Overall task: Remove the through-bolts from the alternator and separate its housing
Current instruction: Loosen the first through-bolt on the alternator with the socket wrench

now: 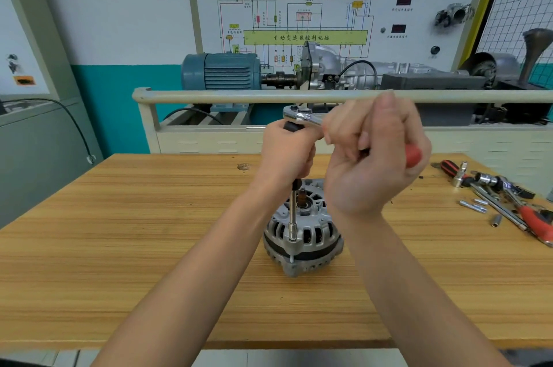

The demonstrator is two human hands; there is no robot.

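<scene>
Your left hand is wrapped around the top of the extension bar, which stands upright with its socket on the alternator rim at about 9 o'clock. The alternator sits mid-counter. Your right hand grips the ratchet handle. Loose tools lie at 3 o'clock.

This is a workshop classroom for learning about cars. A big wiring chart hangs on the wall, with a blue motor joined to a gearbox below. Tools lie at the wooden worktop's right edge.
</scene>
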